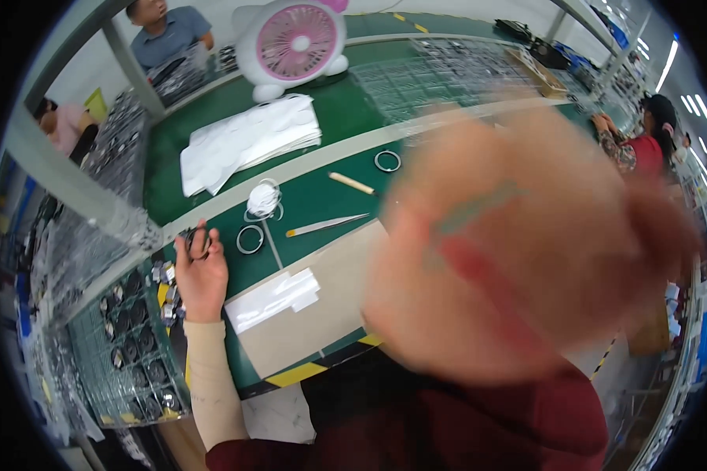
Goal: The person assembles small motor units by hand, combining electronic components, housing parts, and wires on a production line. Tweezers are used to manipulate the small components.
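Note:
My left hand (203, 276) is raised palm up at the left of the bench, its fingers curled around a dark ring (197, 243). Very close to the camera, my right hand (526, 243) fills much of the view and is smeared by motion. Green and red streaks cross it, and its fingers cannot be made out. Between the hands lie a silver ring (250, 240), pointed tweezers (327, 225), a wooden-handled tool (352, 183) and another ring (387, 162). A wad of white material (263, 199) sits behind the nearer ring.
A beige board (291, 345) with a glossy white sheet (273, 301) lies at the front edge. Trays of round black parts (130, 337) stand at left. Behind are stacked white sheets (251, 141) and a pink-white fan (298, 43). Other people sit at far left and right.

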